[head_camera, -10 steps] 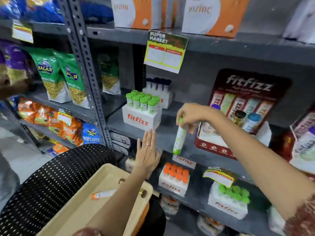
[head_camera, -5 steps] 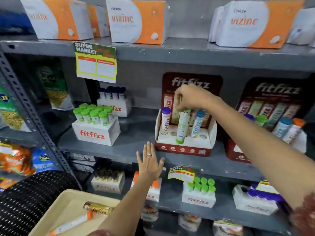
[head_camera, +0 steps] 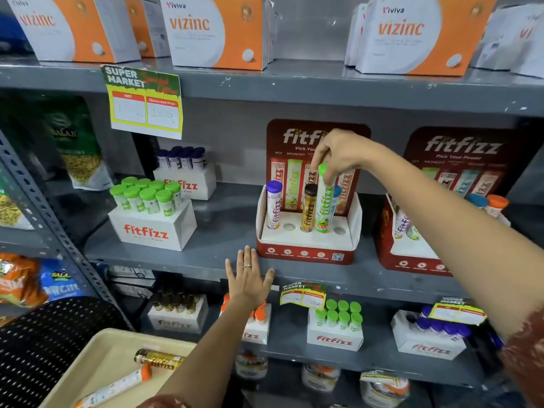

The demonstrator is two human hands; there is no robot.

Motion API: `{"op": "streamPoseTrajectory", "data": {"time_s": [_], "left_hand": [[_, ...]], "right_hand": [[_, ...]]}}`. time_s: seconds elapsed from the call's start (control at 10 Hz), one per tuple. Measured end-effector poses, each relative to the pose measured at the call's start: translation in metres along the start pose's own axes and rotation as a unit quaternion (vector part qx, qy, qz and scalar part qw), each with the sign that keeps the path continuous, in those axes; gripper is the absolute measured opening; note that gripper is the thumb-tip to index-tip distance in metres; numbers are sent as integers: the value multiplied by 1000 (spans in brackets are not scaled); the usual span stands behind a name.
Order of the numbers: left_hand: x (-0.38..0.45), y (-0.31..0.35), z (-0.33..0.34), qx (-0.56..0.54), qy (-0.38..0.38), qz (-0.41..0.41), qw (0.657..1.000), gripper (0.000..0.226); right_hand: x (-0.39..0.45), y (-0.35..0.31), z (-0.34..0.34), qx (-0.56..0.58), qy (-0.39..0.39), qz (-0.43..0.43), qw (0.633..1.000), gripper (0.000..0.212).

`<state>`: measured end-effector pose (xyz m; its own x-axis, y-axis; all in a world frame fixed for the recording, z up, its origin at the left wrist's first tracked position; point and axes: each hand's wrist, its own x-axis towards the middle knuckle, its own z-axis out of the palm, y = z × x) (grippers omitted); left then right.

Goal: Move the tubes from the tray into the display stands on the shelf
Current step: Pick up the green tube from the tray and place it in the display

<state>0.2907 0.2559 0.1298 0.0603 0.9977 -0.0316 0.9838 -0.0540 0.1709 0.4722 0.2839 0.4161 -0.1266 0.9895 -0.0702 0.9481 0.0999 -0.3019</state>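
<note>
My right hand (head_camera: 338,154) grips the green cap of a green-and-white tube (head_camera: 325,204), which stands upright in a hole of the red display stand (head_camera: 306,251) on the middle shelf. A purple-capped tube (head_camera: 273,206) and a gold tube with a brown cap (head_camera: 308,210) stand in the same stand, and a blue-capped tube (head_camera: 336,192) peeks out behind. My left hand (head_camera: 250,278) is flat and open against the shelf's front edge. At the bottom left, the beige tray (head_camera: 97,363) holds a gold tube (head_camera: 159,359) and an orange-capped white tube (head_camera: 117,387), both lying down.
A second red display stand (head_camera: 412,260) with tubes stands to the right. White boxes of green-capped tubes (head_camera: 153,219) and dark-capped tubes (head_camera: 185,178) sit to the left. Orange boxes (head_camera: 217,30) line the shelf above. A black perforated chair back (head_camera: 44,343) is beside the tray.
My right hand carried the green tube from in front of the shelf to the red stand and lowered it into a hole. The view swung right. My left hand stayed at the shelf edge.
</note>
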Motion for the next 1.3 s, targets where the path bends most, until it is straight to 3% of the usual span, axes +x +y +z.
{"op": "streamPoseTrajectory", "data": {"time_s": [0.4,0.6,0.9,1.1,1.3], "left_hand": [[-3,-4,1,5,10,14,1000,70],[-1,-5,3,14,4,14,1000,71],[-1,-5,2,14,8,15,1000,71],[0,-5,1,10,12,20,1000,69],[-20,-34,-3,8,84,-3,996,71]], "right_hand": [[31,-16,51,62,73,0,995,55],[42,-15,74,93,82,16,992,51],[54,-20,80,19,24,-5,1000,61],[59,-24,86,-23,22,-8,999,73],[49,-47,92,-43,72,-83,993,62]]}}
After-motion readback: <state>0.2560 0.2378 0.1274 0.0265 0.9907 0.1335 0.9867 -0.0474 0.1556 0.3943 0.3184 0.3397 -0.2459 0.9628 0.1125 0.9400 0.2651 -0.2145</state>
